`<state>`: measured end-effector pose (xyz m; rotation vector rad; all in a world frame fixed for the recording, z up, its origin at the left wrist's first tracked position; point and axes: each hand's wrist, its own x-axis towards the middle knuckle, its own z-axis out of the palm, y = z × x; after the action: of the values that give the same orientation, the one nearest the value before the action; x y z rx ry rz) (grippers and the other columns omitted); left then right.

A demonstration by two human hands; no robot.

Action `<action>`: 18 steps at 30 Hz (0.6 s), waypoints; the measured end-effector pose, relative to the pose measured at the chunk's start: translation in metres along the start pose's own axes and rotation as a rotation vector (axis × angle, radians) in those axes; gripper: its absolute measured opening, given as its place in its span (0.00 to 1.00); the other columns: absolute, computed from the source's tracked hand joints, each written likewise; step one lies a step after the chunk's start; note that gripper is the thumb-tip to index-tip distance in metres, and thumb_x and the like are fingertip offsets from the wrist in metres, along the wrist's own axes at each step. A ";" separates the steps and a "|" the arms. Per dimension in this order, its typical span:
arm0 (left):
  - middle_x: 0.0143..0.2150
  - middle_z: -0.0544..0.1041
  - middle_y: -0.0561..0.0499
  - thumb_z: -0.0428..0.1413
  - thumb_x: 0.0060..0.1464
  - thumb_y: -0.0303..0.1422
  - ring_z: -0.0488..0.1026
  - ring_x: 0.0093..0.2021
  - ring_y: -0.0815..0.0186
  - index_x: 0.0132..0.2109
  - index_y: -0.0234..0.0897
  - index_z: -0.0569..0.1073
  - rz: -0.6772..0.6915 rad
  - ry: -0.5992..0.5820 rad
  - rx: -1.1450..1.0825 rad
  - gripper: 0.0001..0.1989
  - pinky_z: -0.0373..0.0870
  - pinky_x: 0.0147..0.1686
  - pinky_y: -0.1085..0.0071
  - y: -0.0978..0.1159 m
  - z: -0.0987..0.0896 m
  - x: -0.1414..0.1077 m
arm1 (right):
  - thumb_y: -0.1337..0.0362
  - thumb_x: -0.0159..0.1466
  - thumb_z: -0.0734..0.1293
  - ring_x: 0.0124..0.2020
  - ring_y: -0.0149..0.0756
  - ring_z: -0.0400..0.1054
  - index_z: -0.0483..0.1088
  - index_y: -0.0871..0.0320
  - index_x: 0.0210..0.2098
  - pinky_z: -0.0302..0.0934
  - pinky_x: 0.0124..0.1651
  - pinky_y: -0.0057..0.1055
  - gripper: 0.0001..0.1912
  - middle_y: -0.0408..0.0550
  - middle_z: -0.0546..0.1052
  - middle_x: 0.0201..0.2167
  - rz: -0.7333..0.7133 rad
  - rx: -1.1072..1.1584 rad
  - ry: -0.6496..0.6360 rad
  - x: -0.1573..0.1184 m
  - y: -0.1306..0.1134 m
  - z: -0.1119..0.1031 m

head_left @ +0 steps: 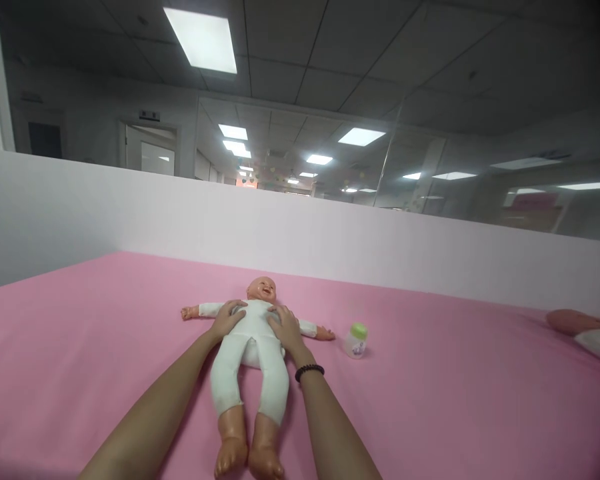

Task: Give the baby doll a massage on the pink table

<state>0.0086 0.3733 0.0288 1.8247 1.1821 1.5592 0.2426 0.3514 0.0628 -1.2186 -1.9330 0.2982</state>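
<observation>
A baby doll (253, 357) in a white bodysuit lies on its back on the pink sheet (80, 347), head away from me, arms spread, bare feet toward me. My left hand (227, 318) wraps the doll's torso on its left side under the arm. My right hand (284, 328), with a dark bead bracelet at the wrist, clasps the other side of the torso. Both hands grip the doll's body between them.
A small baby bottle (356, 341) with a green cap stands on the sheet just right of the doll's hand. Another doll or pink object (583, 330) lies at the far right edge. A white partition wall (330, 233) runs behind the bed.
</observation>
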 end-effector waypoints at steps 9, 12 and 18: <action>0.53 0.77 0.43 0.57 0.52 0.38 0.72 0.57 0.54 0.46 0.38 0.78 -0.003 0.013 0.013 0.16 0.63 0.62 0.55 0.002 0.000 0.000 | 0.61 0.65 0.62 0.55 0.45 0.65 0.71 0.54 0.47 0.54 0.58 0.41 0.13 0.48 0.75 0.51 0.024 0.001 -0.014 0.001 -0.003 -0.001; 0.52 0.78 0.42 0.57 0.50 0.39 0.71 0.57 0.52 0.45 0.38 0.79 -0.005 0.019 0.019 0.17 0.62 0.63 0.54 0.003 0.000 0.001 | 0.61 0.65 0.62 0.56 0.46 0.65 0.72 0.54 0.48 0.54 0.58 0.41 0.13 0.49 0.75 0.52 0.014 0.004 -0.012 0.000 -0.003 -0.002; 0.53 0.77 0.41 0.57 0.48 0.40 0.70 0.59 0.51 0.46 0.38 0.79 -0.037 0.020 -0.016 0.19 0.60 0.64 0.55 0.000 0.000 0.002 | 0.62 0.65 0.61 0.55 0.45 0.66 0.71 0.54 0.47 0.55 0.57 0.40 0.13 0.48 0.75 0.50 0.006 0.001 -0.012 0.001 -0.002 0.000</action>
<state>0.0084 0.3746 0.0298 1.7714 1.2020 1.5652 0.2415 0.3508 0.0642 -1.2241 -1.9396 0.3102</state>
